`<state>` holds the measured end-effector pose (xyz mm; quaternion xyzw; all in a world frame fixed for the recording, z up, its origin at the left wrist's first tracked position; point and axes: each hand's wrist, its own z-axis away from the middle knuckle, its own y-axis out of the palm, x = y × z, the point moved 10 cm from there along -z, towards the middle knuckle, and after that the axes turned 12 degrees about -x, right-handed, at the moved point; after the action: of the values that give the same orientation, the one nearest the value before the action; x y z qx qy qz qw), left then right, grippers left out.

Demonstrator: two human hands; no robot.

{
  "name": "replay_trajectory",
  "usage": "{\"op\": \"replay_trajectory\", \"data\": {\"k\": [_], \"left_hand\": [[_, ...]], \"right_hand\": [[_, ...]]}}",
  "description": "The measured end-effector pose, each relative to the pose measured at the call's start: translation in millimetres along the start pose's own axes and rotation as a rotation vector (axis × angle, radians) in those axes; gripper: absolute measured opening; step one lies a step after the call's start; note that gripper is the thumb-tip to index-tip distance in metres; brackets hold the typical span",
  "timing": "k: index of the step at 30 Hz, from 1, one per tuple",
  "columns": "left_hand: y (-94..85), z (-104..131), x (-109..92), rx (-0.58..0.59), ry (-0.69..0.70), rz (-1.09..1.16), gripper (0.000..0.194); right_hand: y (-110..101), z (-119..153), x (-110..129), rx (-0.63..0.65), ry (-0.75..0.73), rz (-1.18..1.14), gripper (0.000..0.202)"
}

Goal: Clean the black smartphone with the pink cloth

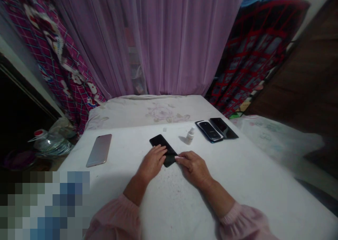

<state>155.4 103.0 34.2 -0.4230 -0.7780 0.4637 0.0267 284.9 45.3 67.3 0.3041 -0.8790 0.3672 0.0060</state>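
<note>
A black smartphone (169, 159) lies at a slant on the white cloth in front of me. My left hand (152, 162) rests on it with fingers stretched out flat, touching the screen and its left edge. At the phone's right edge, my right hand (194, 168) pinches a small flat pale-pink piece (178, 157) between thumb and fingers. What this piece is cannot be made out. Beyond the right hand stands a small white bottle (189, 136). Fine dark specks (171, 187) are scattered over the cloth between my forearms.
A rose-gold phone (99, 150) lies face down at the left. Several phones are grouped at the back right, among them a dark phone (210, 130) and a black phone (224, 128). A small pale square (164, 129) lies behind. Purple curtains (169, 39) hang beyond the table.
</note>
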Motion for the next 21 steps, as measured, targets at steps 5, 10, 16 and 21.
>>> {"op": "replay_trajectory", "data": {"k": [5,10,16,21], "left_hand": [[1.6,0,1,0.003,0.002,0.018,0.033],[1.6,0,0,0.007,0.004,0.005,0.032],[-0.3,-1,-1,-0.002,0.017,0.005,0.031],[0.8,-1,-1,-0.003,0.015,-0.011,0.031]], "right_hand": [[4,-4,12,0.014,-0.042,0.043,0.024],[17,-10,44,0.047,-0.127,-0.017,0.022],[2,-6,5,0.012,-0.045,0.067,0.023],[4,-6,6,0.020,-0.053,0.105,0.025]]}}
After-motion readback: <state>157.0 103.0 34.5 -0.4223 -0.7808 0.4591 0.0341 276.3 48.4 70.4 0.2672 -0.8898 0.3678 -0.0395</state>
